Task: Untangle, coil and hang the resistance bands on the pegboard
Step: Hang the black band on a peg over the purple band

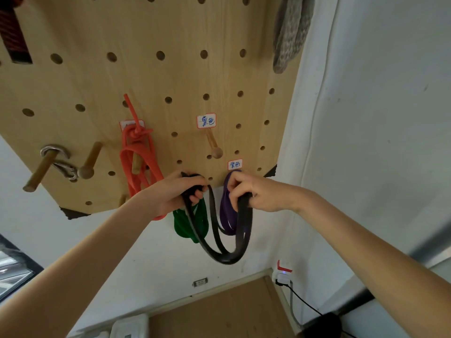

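Gripping the black resistance band [220, 242] at both upper ends, the left hand [175, 191] and right hand [251, 191] are holding its limp loops sagging toward 6 o'clock below the pegboard [170, 76]. Soft, light and probably grippy, it is best held at the gathered tops.

Single view only; head-worn wide-angle camera, nothing shared with a second view. It faces forward at a light wooden pegboard with round holes [170, 76] on a white wall [378, 118], close enough that the board fills the upper left. Both forearms enter from the bottom corners and meet near centre frame, left hand [175, 191] and right hand [253, 191] just before the board's lower edge. Below the board the view takes in a brown wooden floor [231, 311]. Straight edges bow near the borders.
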Tool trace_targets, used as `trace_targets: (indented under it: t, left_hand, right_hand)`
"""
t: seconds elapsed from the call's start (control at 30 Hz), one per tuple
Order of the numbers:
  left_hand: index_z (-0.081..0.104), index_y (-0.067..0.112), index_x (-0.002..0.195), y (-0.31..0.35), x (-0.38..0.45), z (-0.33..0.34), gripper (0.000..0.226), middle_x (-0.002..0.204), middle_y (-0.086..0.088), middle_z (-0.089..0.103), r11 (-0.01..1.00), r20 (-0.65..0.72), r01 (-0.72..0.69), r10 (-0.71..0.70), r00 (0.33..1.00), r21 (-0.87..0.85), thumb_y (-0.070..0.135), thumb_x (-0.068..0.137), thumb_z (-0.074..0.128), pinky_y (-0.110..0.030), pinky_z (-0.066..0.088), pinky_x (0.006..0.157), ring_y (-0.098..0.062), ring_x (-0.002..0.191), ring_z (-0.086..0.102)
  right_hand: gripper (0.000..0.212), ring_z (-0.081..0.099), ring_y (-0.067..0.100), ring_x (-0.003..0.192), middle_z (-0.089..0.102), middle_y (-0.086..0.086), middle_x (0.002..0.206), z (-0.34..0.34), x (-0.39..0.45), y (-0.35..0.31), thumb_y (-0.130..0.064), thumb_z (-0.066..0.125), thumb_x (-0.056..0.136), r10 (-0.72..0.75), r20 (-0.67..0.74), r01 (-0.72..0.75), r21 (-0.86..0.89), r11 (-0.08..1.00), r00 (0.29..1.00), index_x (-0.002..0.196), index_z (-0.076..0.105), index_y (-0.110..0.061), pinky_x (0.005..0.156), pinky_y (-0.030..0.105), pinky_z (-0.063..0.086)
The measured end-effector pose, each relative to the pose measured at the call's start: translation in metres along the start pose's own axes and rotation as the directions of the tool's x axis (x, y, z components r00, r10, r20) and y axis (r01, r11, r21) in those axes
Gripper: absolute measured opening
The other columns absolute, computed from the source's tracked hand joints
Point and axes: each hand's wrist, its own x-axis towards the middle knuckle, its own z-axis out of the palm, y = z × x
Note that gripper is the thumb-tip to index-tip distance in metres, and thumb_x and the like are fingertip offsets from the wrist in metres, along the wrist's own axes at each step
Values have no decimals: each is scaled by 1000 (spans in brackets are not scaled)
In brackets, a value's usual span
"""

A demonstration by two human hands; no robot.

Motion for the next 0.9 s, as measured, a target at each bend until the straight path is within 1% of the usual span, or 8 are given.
trace_targets:
  t: [0.13, 0.33, 0.43, 0.53, 0.63, 0.77, 0.8, 0.9]
  left_hand:
    - [52, 5, 98, 4, -1, 9, 44, 70, -7, 59, 966, 152, 173, -144, 978, -194, 27, 66, 73, -16, 41, 42, -10, 53, 51]
    - [53, 3, 95, 3, -2, 4, 8, 66, -6, 58, 957, 12, 74, -74, 997, -279, 8, 89, 55, -14, 39, 39, -9, 50, 52]
    - [53, 2, 92, 4, -3, -1, 4, 68, -8, 57, 956, -86, 30, -58, 995, -293, 5, 90, 54, -15, 40, 39, -10, 50, 52]
    - [53, 5, 90, 4, -3, -4, 3, 71, -10, 56, 943, -165, 8, -67, 984, -333, 2, 89, 54, -16, 42, 40, -11, 49, 54]
    - [53, 8, 84, 4, -3, -7, 9, 72, -11, 56, 919, -217, -25, -67, 974, -394, -1, 88, 53, -16, 44, 41, -12, 48, 56]
    - [53, 5, 89, 3, -1, -11, 6, 78, -13, 57, 919, -242, -27, -75, 967, -392, -1, 88, 54, -16, 46, 42, -13, 53, 57]
    - [54, 3, 92, 3, -1, -11, 6, 78, -13, 58, 927, -225, -14, -76, 971, -375, 1, 88, 55, -16, 46, 42, -13, 54, 58]
    - [55, 2, 98, 4, 0, -10, 11, 82, -13, 62, 959, -142, 23, -66, 988, -283, 7, 88, 58, -16, 45, 43, -14, 57, 60]
  right_hand:
    - [41, 30, 14, 110, 36, -6, 104, 4, 4, -10, 11, 53, 80, -71, -191, 56, -83, 995, 979, 68, 60, -27, 102, 35, 28]
    - [23, 55, 19, 85, 60, 2, 90, -3, -1, 4, -20, 61, 88, -127, -471, -157, -518, 841, 873, 109, 68, -22, 65, 25, 31]
    - [21, 61, 13, 65, 67, -8, 78, -6, -5, 10, -20, 56, 90, 33, -625, -274, -293, 916, 780, 108, 69, -24, 59, 23, 38]
    - [32, 66, 11, 61, 68, -1, 78, -10, -4, 21, 3, 50, 87, 252, -577, -175, 186, 967, 777, 104, 68, -16, 60, 22, 54]
    - [31, 70, 24, 85, 71, 14, 90, -12, -8, 27, 12, 44, 87, 367, -370, 3, 708, 707, 853, 100, 66, -6, 74, 28, 58]
    - [35, 66, 28, 82, 66, 21, 94, -11, -21, 37, 8, 34, 80, 240, -64, 68, 998, -6, 969, 101, 60, 1, 74, 32, 56]
    - [28, 63, 22, 70, 63, 17, 91, -11, -22, 35, 0, 39, 81, 193, -25, 22, 1000, 17, 981, 100, 61, -2, 67, 30, 54]
    - [16, 39, 9, 51, 51, 7, 80, -13, -21, 25, -7, 52, 90, 88, 112, -142, 823, 550, 990, 103, 56, -15, 48, 19, 36]
